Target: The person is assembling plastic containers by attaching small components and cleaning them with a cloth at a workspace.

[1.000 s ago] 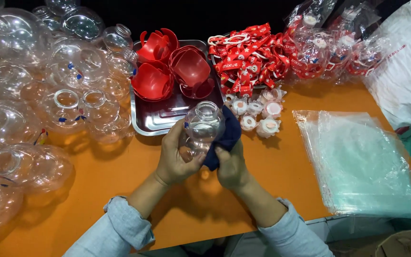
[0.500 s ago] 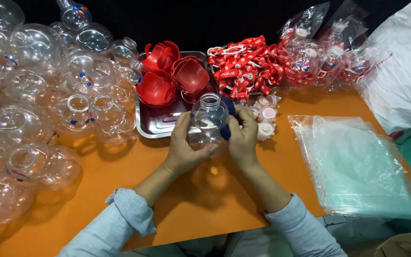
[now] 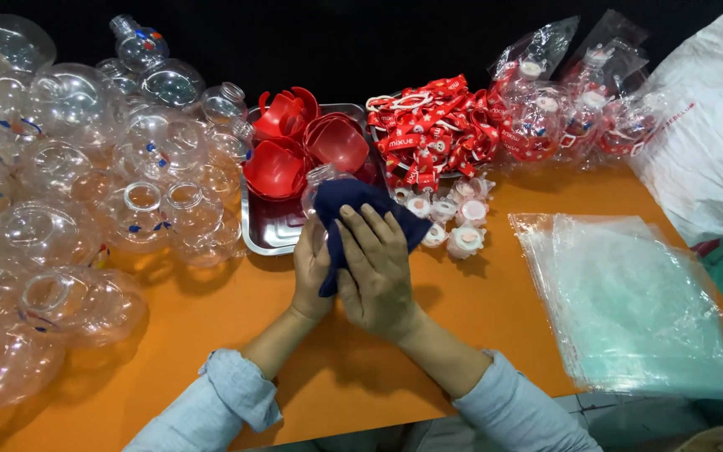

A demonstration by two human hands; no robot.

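So the left hand (image 3: 311,268) cups a clear round plastic bottle (image 3: 318,186) beside the steel tray (image 3: 265,238); right hand (image 3: 374,268) presses a dark blue cloth (image 3: 361,205) flat over it. Slick plastic could probably squirt out.

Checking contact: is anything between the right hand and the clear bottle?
Yes. A dark blue cloth lies between the right hand and the clear bottle, wrapped over it. The left hand holds it from the other side.
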